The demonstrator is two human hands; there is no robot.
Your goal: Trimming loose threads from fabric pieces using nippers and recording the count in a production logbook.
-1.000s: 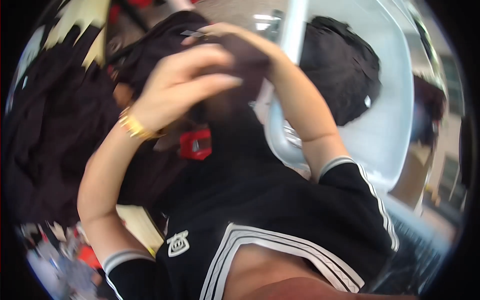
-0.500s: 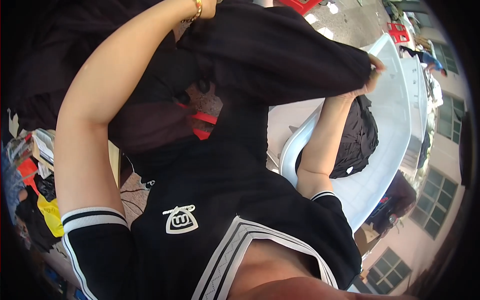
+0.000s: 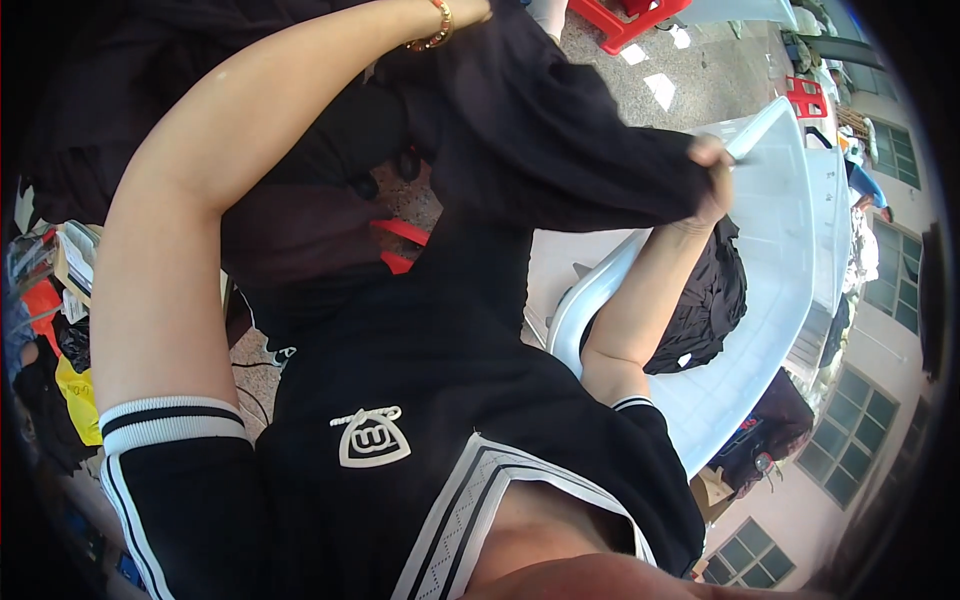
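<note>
A large dark cloth point(image 3: 590, 160) hangs between my two hands, in front of my body. At its right end, my right hand point(image 3: 713, 180) is closed on the cloth's edge, thumb side up. My left hand point(image 3: 472, 12), with a gold bracelet at the wrist, is at the upper edge of the view against the cloth's upper part; its fingers are mostly hidden. More dark fabric point(image 3: 290, 230) spreads under my left arm, toward the far left. Below my right forearm, crumpled black fabric point(image 3: 705, 300) lies inside a white plastic tub point(image 3: 775, 250).
Red stools point(image 3: 625, 20) stand beyond the cloth, and a red chair point(image 3: 805, 97) farther right. Papers, bags and a yellow bag point(image 3: 78, 400) crowd the left side. Another person point(image 3: 868, 185) in blue is at the far right, near a windowed wall point(image 3: 860, 420).
My right hand has drawn in slightly to the left and down. My left hand has moved right, and the cloth between them has slackened into folds.
</note>
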